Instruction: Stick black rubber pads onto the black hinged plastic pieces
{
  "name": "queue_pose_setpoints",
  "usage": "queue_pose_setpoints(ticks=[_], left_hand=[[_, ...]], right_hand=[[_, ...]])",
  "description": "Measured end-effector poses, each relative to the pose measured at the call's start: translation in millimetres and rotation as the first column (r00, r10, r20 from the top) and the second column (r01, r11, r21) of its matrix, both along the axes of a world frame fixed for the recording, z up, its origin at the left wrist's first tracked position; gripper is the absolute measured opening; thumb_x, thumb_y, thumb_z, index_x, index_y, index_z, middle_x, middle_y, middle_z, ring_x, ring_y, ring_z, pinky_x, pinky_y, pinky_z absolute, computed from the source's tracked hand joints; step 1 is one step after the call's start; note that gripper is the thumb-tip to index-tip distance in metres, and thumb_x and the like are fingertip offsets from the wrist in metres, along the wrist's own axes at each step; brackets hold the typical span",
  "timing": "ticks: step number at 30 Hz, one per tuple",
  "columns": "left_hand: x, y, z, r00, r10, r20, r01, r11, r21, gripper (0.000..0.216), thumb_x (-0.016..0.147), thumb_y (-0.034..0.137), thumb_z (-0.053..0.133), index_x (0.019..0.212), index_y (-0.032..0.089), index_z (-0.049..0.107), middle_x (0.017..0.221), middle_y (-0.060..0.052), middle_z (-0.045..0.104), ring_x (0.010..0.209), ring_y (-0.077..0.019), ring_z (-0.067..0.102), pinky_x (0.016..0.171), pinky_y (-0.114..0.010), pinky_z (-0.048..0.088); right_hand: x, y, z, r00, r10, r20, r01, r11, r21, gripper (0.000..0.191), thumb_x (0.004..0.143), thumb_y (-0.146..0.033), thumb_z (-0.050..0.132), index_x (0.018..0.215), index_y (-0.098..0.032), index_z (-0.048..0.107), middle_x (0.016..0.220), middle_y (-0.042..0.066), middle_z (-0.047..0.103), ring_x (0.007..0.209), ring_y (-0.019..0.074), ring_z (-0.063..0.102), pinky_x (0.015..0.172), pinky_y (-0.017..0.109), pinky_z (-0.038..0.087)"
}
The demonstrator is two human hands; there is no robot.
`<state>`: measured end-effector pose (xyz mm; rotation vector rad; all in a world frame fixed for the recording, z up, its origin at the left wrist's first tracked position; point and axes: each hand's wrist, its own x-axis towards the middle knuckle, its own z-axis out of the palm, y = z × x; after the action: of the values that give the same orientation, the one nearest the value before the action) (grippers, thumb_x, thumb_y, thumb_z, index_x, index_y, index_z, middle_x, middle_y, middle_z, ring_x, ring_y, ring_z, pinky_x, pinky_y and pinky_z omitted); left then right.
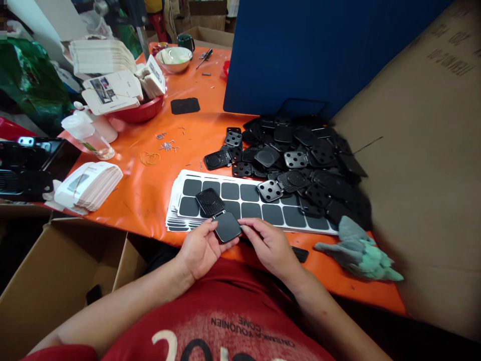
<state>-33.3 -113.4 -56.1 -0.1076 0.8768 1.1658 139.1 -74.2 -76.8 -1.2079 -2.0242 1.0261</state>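
Observation:
My left hand (205,246) grips a black hinged plastic piece (227,226), its thumb on the edge and its fingers beneath. The piece is unfolded: a smooth square plate faces up near me, and a ribbed half (210,201) points away. At the plate's right corner, my right hand (267,245) pinches the edge between thumb and forefinger. Under the ribbed half lies a stack of white sheets (173,213) bearing rows of dark rounded-square stickers (272,214). A heap of similar black hinged pieces (296,160) covers the back and right of the stack.
Left are a bundle of folded cartons (90,185), clear bottles (88,135) and a red basin (145,110) of boxes. Small metal pins (168,146) and rubber bands (150,158) lie mid-table. A grey-green cloth (363,250) sits front right; a blue panel (300,55) and cardboard (424,165) stand behind.

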Motion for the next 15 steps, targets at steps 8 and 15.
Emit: queue_pose_setpoints(ticks=[8,15], left_hand=[[3,-6,-8.0,0.985,-0.041,-0.166,0.053,0.996,0.065,0.033,0.073,0.015,0.076,0.1,0.015,0.058,0.098,-0.007,0.068,0.078,-0.0152,0.066,0.073,-0.032,0.057],[-52,-18,7.7,0.84,-0.172,-0.515,0.24,0.968,0.068,0.038,0.068,0.043,0.08,0.077,0.015,0.056,0.061,-0.004,0.067,0.048,-0.0138,0.06,0.047,-0.023,0.047]], right_hand=[[-12,-8,6.4,0.992,0.093,0.085,-0.101,0.989,0.104,0.014,0.09,-0.026,0.059,0.102,-0.023,0.065,0.089,0.004,0.069,0.08,0.0181,0.065,0.072,0.03,0.052],[9,26,27.2,0.958,0.187,0.217,-0.243,0.931,0.273,0.018,0.092,-0.032,0.058,0.104,-0.021,0.066,0.09,0.005,0.068,0.083,0.019,0.063,0.076,0.032,0.051]])
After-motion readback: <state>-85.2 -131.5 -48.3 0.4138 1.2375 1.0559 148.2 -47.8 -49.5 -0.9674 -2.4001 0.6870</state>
